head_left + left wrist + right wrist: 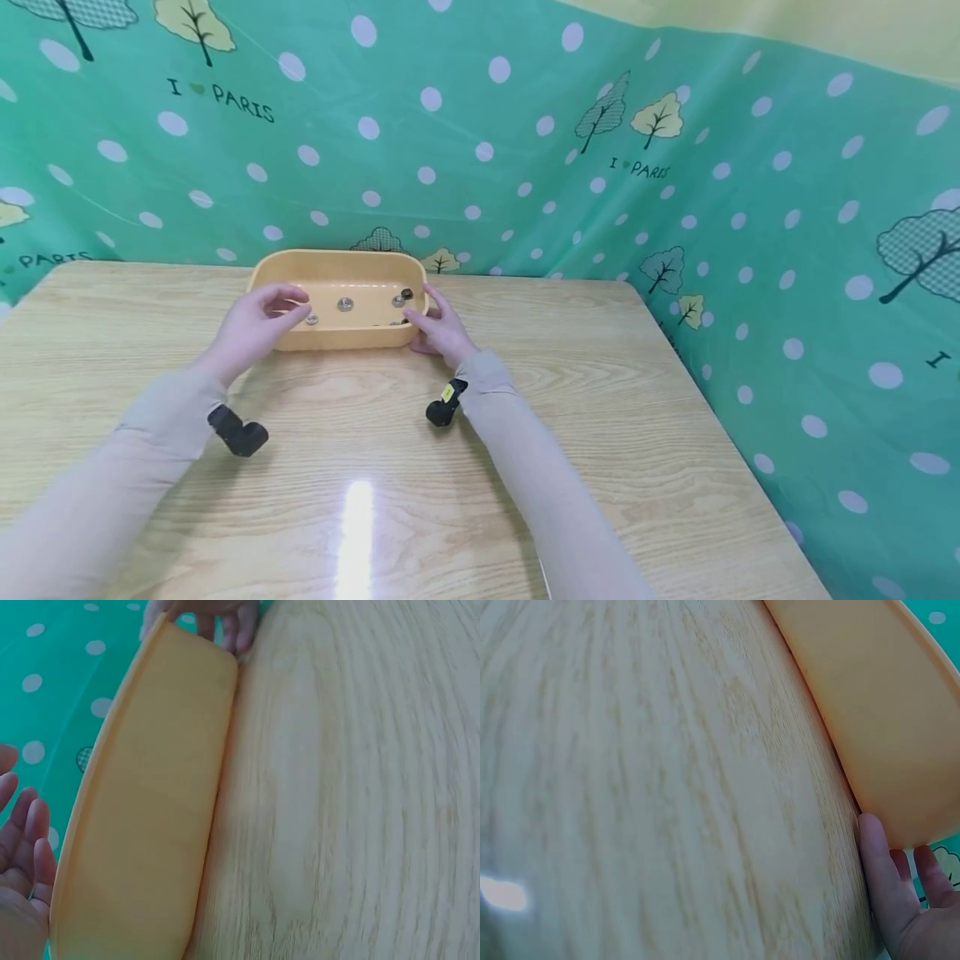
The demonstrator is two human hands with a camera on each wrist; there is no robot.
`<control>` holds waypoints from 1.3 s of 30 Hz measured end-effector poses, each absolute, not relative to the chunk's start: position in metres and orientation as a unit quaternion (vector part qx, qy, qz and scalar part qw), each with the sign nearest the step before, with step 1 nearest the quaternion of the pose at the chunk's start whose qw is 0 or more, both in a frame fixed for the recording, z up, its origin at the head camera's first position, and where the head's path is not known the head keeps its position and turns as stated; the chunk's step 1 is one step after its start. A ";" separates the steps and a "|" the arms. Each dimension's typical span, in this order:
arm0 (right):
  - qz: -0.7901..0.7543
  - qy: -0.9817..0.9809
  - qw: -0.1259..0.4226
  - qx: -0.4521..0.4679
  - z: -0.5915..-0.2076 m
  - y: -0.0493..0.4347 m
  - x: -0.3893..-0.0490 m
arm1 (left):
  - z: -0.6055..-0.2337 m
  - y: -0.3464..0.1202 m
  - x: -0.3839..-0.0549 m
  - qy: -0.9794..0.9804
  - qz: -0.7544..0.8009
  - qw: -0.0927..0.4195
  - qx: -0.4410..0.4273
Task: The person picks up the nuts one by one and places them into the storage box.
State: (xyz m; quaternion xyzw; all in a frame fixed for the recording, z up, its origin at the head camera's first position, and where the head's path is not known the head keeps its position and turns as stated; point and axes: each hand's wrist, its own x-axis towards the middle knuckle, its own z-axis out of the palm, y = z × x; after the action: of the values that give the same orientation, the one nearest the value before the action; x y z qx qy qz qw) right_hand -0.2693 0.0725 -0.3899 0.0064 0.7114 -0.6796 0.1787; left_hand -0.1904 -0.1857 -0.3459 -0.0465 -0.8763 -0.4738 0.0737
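Note:
A yellow plastic bin [352, 337] rests on the table with several small round metal parts [345, 304] and a few dark ones [407, 293] inside. My right hand [444, 329] holds the bin's right front corner, thumb over the rim and other fingers along the outside. In the right wrist view, its fingers [877, 851] meet the bin's lower corner. My left hand [258, 325] hovers over the bin's left front part, fingers loosely bent with nothing between them. From the left wrist view, its fingers [26, 832] appear beyond the bin's long wall [142, 795].
The wooden table [600, 400] extends in front of the bin and to both sides. A green dotted curtain [480, 125] hangs behind the table and along its right side. Black camera mounts [238, 431] are strapped to both wrists.

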 end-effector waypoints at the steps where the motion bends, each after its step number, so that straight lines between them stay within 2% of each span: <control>1: -0.680 0.711 0.179 0.007 -0.390 0.072 -0.269 | -0.346 -0.186 -0.189 -0.875 -0.477 0.077 -0.042; 9: -0.680 0.712 0.174 0.006 -0.390 0.073 -0.268 | -0.346 -0.189 -0.180 -0.862 -0.500 0.075 -0.036; 13: -0.679 0.713 0.174 0.005 -0.389 0.072 -0.267 | -0.339 -0.201 -0.171 -0.850 -0.518 0.090 -0.027; 19: -0.682 0.711 0.173 0.008 -0.389 0.072 -0.268 | -0.330 -0.219 -0.156 -0.844 -0.529 0.086 0.003; 28: -0.675 0.716 0.179 0.010 -0.387 0.073 -0.266 | -0.335 -0.241 -0.132 -0.831 -0.548 0.088 -0.021; 35: -0.677 0.713 0.183 0.009 -0.390 0.071 -0.267 | -0.341 -0.258 -0.106 -0.869 -0.491 0.067 0.013; 39: -0.676 0.716 0.176 0.010 -0.391 0.072 -0.269 | -0.350 -0.273 -0.096 -0.864 -0.498 0.078 0.003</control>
State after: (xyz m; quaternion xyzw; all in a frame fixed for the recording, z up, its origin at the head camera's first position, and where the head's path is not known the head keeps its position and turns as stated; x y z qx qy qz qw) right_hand -0.2686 0.0721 -0.3905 0.0098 0.7158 -0.6758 0.1755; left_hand -0.0955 -0.2727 -0.3502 0.0029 -0.8637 -0.4979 0.0781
